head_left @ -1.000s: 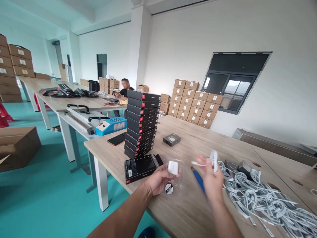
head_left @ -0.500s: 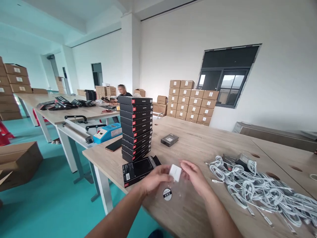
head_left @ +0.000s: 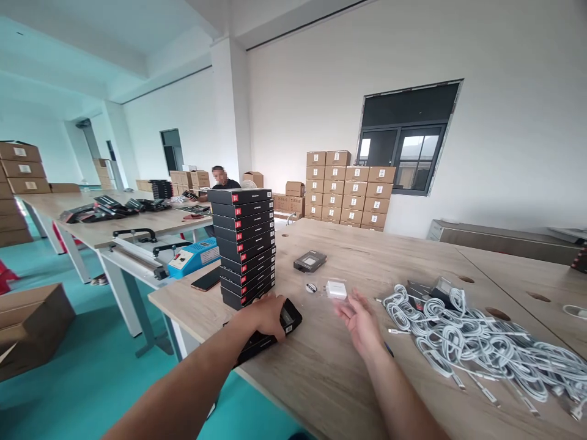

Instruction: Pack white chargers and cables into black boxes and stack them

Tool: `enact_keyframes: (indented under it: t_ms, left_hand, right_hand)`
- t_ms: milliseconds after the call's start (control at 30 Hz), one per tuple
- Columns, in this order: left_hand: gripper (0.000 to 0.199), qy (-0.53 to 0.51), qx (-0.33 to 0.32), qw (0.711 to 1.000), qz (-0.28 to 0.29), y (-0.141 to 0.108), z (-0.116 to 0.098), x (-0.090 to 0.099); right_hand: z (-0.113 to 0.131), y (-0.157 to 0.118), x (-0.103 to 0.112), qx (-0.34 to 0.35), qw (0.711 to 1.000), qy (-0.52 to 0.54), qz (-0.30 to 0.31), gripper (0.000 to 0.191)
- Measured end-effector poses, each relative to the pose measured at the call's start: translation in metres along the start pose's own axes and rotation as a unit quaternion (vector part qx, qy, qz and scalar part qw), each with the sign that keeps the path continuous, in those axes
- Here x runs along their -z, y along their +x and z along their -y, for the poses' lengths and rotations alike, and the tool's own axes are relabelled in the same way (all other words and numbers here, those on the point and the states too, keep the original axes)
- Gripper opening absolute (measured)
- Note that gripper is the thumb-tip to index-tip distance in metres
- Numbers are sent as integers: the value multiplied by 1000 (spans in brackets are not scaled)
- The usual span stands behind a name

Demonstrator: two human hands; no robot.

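Observation:
My left hand (head_left: 265, 315) curls over an open-ended black box (head_left: 293, 310) lying at the foot of the box stack, its fingers wrapped on the upper side. The lower part of that box is hidden under the hand and wrist. On the wooden table lies a small white charger (head_left: 336, 289) in a clear plastic bag, with a round black-and-white sticker (head_left: 311, 288) on the bag. My right hand (head_left: 360, 318) is just in front of the charger, palm turned partly up and fingers loosely apart, holding nothing that shows.
A tall stack of black boxes (head_left: 245, 250) stands behind my left hand, beside a phone (head_left: 205, 277) and a blue machine (head_left: 192, 256). A grey box (head_left: 310, 261) lies farther back. Coiled white cables (head_left: 463, 342) spread at the right. A person (head_left: 224, 177) sits beyond.
The bagged charger has left my hands and now lies on the table. My left hand has moved left onto the black box. The right hand has opened beside the charger.

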State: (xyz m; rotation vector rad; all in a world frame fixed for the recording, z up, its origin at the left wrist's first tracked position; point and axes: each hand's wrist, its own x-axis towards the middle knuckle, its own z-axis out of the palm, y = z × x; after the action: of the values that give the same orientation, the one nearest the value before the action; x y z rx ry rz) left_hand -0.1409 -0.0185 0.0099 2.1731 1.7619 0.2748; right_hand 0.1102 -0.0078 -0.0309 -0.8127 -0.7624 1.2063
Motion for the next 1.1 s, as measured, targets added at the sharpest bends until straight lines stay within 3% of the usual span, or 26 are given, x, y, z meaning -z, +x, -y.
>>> enact_keyframes:
  t_ms: [100, 200, 333, 467, 1100]
  left_hand:
    - [103, 16, -49, 999, 4, -7, -12, -1]
    - [120, 17, -55, 997, -40, -14, -21, 3]
    - [118, 49, -61, 993, -92, -22, -25, 11]
    - [120, 31, -79, 991, -104, -29, -20, 16]
    - [125, -5, -100, 992, -75, -30, -9, 4]
  right_hand:
    - [1, -7, -7, 21, 1000, -3, 17, 76]
    - [4, -12, -11, 41, 997, -49, 39, 82]
    - [10, -16, -12, 31, 995, -81, 52, 83]
    - [15, -19, -12, 18, 994, -83, 65, 81]
    - [22, -25, -16, -15, 990, -133, 41, 71]
